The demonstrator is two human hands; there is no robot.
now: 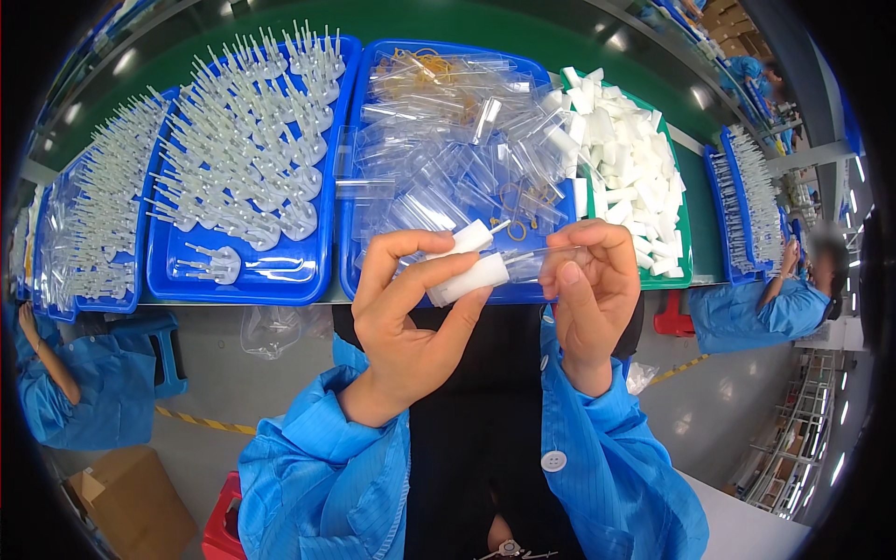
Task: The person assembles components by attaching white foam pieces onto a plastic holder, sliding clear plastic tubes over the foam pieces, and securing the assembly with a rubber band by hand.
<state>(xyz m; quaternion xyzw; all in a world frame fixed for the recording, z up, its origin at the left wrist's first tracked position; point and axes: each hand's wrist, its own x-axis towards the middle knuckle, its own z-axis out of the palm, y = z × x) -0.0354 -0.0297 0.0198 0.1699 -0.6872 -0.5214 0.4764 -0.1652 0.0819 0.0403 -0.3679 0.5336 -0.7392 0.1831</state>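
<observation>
Above the front edge of the middle blue tray, my left hand is closed on two white foam blocks, one above the other between its fingers. Thin whitish prongs stick out from the blocks on their right side. A clear plastic bag reaches from the blocks to my right hand, whose thumb and fingers pinch its edge. How far the blocks sit inside the bag cannot be made out. Under the hands, the middle blue tray holds many loose clear plastic bags and yellowish rubber bands.
At left, a blue tray holds many white pronged parts; another such tray stands beyond. On the right, a green tray is heaped with white foam blocks. Co-workers in blue sleeves sit at left and right.
</observation>
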